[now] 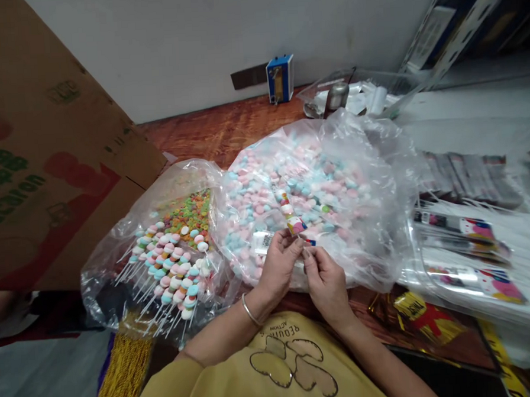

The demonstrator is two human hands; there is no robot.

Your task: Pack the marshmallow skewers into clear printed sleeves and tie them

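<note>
A marshmallow skewer point(287, 209) in a small clear bag with a colourful printed lower part stands tilted above my fingers. My left hand point(281, 261) is closed around its lower end. Beside it, my right hand point(327, 279) pinches at the bottom of the same skewer, thumb and forefinger pressed together; the exact grip point is hard to see. Behind both hands lies a large clear plastic bag of pink, blue and white marshmallows point(264, 186). To the left, several finished marshmallow skewers point(175, 265) lie piled on a clear bag of coloured candy rings point(190, 211).
Flat printed wrappers point(474, 282) and bundled white sticks point(525, 244) lie at right. A gold twist-tie packet point(426, 317) is near the front edge. A big cardboard box point(58, 144) stands left. At the back are a blue box point(280, 79) and a clear bin point(402, 96).
</note>
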